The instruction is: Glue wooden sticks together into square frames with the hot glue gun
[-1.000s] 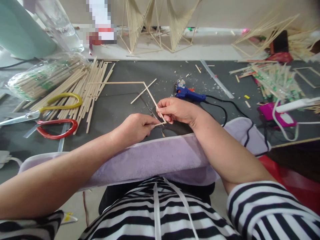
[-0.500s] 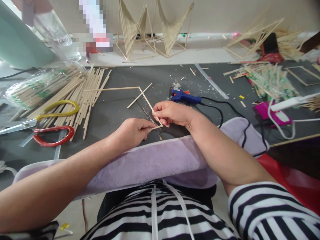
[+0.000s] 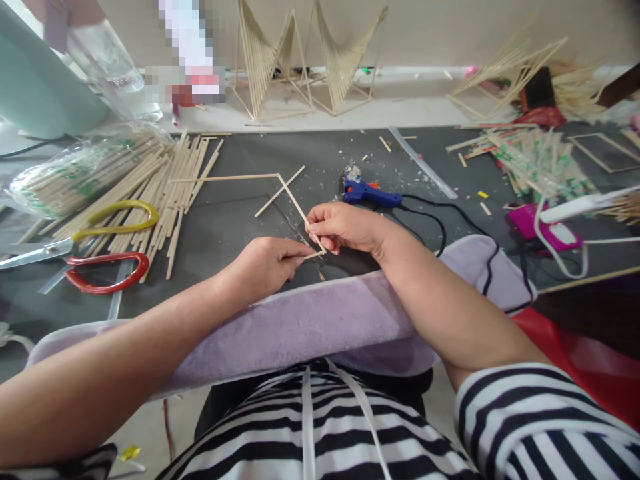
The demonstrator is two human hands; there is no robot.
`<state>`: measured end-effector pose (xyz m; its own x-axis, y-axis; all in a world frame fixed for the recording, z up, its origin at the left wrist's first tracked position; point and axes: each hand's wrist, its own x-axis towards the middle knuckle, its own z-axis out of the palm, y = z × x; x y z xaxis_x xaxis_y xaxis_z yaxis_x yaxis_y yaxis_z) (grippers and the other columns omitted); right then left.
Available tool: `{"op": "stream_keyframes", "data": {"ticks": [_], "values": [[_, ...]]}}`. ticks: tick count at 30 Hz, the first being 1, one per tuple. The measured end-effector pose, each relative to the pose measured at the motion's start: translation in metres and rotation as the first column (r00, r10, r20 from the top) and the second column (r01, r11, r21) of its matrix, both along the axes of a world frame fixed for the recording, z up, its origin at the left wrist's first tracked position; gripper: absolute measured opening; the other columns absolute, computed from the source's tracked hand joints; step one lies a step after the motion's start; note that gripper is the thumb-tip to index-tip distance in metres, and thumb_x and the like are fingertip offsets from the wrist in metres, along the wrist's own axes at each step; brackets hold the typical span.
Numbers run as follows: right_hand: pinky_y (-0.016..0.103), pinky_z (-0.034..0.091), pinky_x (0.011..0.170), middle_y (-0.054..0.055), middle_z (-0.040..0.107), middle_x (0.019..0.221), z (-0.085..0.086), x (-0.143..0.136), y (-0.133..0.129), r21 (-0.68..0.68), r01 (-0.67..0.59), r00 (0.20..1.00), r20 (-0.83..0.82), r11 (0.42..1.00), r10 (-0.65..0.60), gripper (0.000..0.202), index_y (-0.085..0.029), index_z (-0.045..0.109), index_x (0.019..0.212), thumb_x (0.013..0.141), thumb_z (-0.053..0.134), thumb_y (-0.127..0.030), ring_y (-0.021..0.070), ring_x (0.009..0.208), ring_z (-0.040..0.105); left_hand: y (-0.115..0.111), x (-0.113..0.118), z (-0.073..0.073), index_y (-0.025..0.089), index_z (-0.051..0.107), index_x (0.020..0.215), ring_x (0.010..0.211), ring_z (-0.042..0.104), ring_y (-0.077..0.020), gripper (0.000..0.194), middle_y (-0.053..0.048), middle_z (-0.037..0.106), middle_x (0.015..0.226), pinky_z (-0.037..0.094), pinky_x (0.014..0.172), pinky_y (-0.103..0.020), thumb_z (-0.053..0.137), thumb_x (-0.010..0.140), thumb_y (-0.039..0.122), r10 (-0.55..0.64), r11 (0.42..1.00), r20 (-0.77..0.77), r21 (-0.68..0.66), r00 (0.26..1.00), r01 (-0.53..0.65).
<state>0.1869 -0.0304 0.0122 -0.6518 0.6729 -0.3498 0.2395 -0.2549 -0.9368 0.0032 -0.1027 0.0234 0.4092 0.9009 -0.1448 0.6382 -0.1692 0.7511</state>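
Thin wooden sticks joined end to end form an angular frame (image 3: pixel 230 177) over the grey table. My left hand (image 3: pixel 270 260) pinches the short stick (image 3: pixel 314 255) near the lower corner; its far part is hidden by the hand. My right hand (image 3: pixel 336 227) grips the slanting stick (image 3: pixel 295 200) just above that same corner, where the two ends meet. A loose stick (image 3: pixel 267 204) lies crosswise under the slanting one. Just beyond my right hand rests a blue glue gun (image 3: pixel 373 195) with a whitish, crusted nozzle end.
At left lie scissors (image 3: pixel 110 217) with yellow and red handles, and many loose sticks (image 3: pixel 167 207) beside a plastic-wrapped bundle (image 3: pixel 75 170). Finished-looking stick models (image 3: pixel 260 73) stand on the back ledge. A clear glue stick (image 3: pixel 424 163), wrapped sticks (image 3: pixel 540 160) and a purple cloth (image 3: pixel 300 320) are around.
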Motion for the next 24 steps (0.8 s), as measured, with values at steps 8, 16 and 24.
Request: {"op": "stream_keyframes", "data": {"ticks": [8,16,24], "values": [[0.015,0.039,0.038,-0.003,0.054,0.058,0.0007,0.0004,0.0001,0.002,0.002,1.000,0.008,1.000,-0.002,0.014,-0.015,0.052,0.075,0.087,0.051,-0.009,0.0047,0.043,0.046,0.0007,-0.0014,-0.0010,0.022,0.074,0.105,0.055,0.049,-0.0079,0.032,0.004,0.058,0.059,0.038,0.055,-0.018,0.050,0.085,0.019,-0.034,0.999,0.001,0.020,0.999,0.034],[0.014,0.038,0.038,-0.004,0.054,0.057,-0.0009,0.0014,-0.0004,0.002,-0.007,1.000,-0.003,1.000,0.007,0.014,-0.016,0.051,0.074,0.087,0.052,-0.011,0.0046,0.043,0.045,0.0002,-0.0001,0.0002,0.021,0.074,0.104,0.055,0.049,-0.0078,0.031,0.003,0.059,0.060,0.038,0.056,-0.018,0.051,0.084,0.020,0.001,1.000,-0.016,-0.004,1.000,-0.001],[0.015,0.039,0.039,-0.004,0.053,0.057,0.0019,-0.0008,-0.0015,0.000,0.010,1.000,0.010,1.000,-0.010,0.015,-0.016,0.051,0.074,0.088,0.051,-0.010,0.0050,0.043,0.046,-0.0003,0.0015,0.0043,0.020,0.074,0.106,0.056,0.048,-0.0085,0.032,0.003,0.057,0.058,0.038,0.054,-0.018,0.051,0.085,0.021,-0.004,1.000,-0.010,0.003,1.000,0.004]]}}
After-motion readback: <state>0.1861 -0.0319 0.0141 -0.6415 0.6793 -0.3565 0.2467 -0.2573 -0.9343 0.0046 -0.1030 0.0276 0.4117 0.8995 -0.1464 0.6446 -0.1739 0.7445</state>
